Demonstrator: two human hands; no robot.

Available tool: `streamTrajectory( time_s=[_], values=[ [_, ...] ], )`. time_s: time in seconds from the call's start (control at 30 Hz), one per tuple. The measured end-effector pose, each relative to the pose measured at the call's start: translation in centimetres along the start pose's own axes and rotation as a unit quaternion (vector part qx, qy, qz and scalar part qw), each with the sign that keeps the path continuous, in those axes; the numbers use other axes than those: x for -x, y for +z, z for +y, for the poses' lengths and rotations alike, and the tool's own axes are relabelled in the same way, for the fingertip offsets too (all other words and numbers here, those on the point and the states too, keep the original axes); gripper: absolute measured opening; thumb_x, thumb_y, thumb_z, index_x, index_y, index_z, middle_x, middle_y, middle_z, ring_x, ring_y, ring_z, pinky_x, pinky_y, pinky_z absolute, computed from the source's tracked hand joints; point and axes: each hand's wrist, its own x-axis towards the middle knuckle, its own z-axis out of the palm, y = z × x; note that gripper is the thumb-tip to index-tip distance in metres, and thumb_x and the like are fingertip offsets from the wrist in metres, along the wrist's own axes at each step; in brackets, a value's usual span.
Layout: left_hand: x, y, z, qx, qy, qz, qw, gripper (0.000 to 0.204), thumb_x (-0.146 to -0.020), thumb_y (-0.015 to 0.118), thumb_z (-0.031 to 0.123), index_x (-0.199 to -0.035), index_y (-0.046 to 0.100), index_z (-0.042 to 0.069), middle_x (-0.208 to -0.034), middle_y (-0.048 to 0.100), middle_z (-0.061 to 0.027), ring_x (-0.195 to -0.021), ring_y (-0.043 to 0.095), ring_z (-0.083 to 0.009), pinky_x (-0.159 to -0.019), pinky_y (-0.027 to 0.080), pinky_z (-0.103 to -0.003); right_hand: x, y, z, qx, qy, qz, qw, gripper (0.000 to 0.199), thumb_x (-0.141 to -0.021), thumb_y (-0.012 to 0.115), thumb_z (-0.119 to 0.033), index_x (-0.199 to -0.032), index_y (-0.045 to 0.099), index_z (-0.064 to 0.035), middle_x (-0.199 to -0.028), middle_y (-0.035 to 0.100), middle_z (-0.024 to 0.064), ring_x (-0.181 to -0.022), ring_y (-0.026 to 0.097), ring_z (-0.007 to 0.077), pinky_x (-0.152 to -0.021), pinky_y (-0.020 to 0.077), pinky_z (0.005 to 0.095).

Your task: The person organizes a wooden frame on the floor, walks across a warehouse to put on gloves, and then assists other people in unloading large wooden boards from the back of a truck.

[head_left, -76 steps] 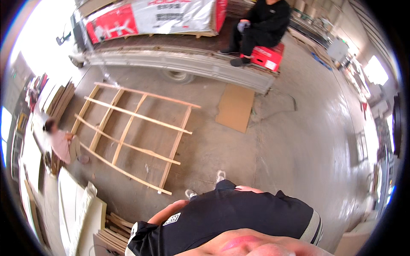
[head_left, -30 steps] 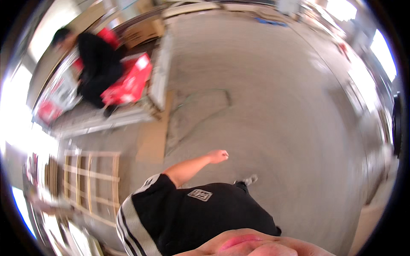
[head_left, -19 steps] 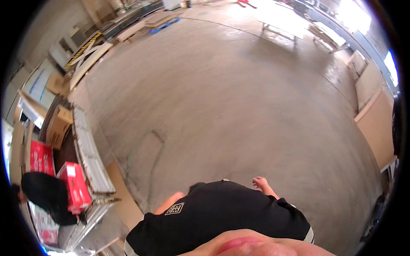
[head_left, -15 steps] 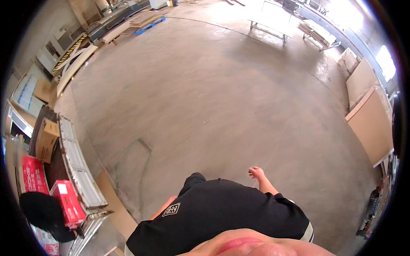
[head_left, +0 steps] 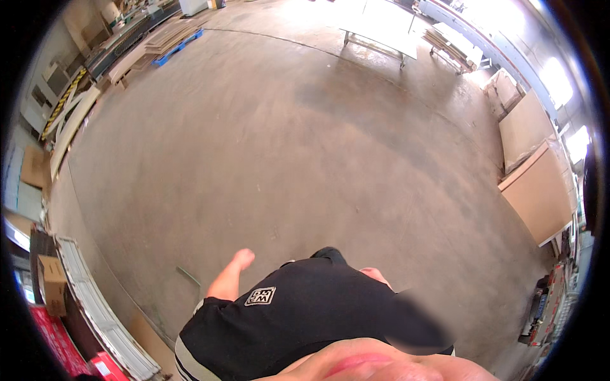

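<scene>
Head view: the left hand [head_left: 242,258] was seen swung out in front of the black shirt [head_left: 298,317], loosely curled and clamped on nothing, above the bare concrete floor [head_left: 267,146]. Of the right hand [head_left: 375,274] only a sliver was shown past the shirt, so its state could not be told. Large brown boards [head_left: 540,190] were leaned at the right.

Floor [head_left: 305,146]: grey-brown concrete, darker patch toward its far side. Shirt [head_left: 298,324]: black, small white square emblem on the chest, pale stripes at the sleeve hem. Boards [head_left: 540,190] at floor's right edge: plain tan. Pallet [head_left: 178,47] at far-left corner: blue. Boxes [head_left: 95,365] at near-left corner: red. Carton [head_left: 52,286] beside them: brown.
</scene>
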Motion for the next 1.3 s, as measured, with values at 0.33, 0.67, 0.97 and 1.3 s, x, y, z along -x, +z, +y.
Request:
streamTrajectory(
  time_s=[0.33, 0.67, 0.97, 1.3],
  values=[
    [-31.7, -35.9, 25.2, 0.311, 0.088, 0.17, 0.931, 0.03, -0.091, 0.062, 0.028, -0.107, 0.068, 0.004, -0.087, 0.071, -0.006, -0.076, 0.066, -0.0151, -0.072, 0.054, -0.032, -31.4, -13.7, -8.7, -0.085, -0.02, 0.103, 0.991, 0.026, -0.093, 0.06, -0.03, -0.104, 0.067, -0.0074, -0.087, 0.068, 0.0058, -0.078, 0.068, 0.0164, -0.065, 0.0534, 0.0376],
    [-45.6, -37.1, 24.6, 0.346, -0.009, 0.046, 0.937, 0.033, -0.093, 0.063, 0.03, -0.11, 0.069, 0.002, -0.094, 0.073, -0.0123, -0.085, 0.067, -0.0198, -0.076, 0.054, -0.038, -55.4, -48.4, -39.3, -0.216, 0.076, 0.123, 0.966, 0.027, -0.088, 0.071, -0.025, -0.108, 0.068, -0.0072, -0.096, 0.071, 0.0034, -0.084, 0.069, 0.0171, -0.069, 0.0549, 0.0356],
    [-74.2, -56.2, 27.1, 0.222, 0.014, 0.041, 0.974, 0.033, -0.092, 0.056, 0.032, -0.086, 0.07, 0.003, -0.075, 0.069, -0.0103, -0.068, 0.065, -0.0209, -0.061, 0.052, -0.039, -77.9, -65.1, -55.4, -0.251, 0.127, 0.129, 0.951, 0.031, -0.087, 0.072, -0.027, -0.11, 0.068, -0.0063, -0.092, 0.071, 0.0072, -0.084, 0.069, 0.0195, -0.069, 0.0564, 0.0361],
    [-110.5, -104.2, 58.1, 0.232, 0.154, 0.1, 0.955, 0.021, -0.083, 0.064, 0.017, -0.099, 0.069, 0.005, -0.09, 0.072, -0.0073, -0.082, 0.065, -0.0154, -0.076, 0.053, -0.032, -104.5, -77.3, -67.9, -0.325, 0.015, 0.119, 0.938, 0.027, -0.083, 0.076, -0.02, -0.104, 0.072, -0.005, -0.092, 0.073, 0.0049, -0.088, 0.069, 0.017, -0.073, 0.0553, 0.0341]
  ],
)
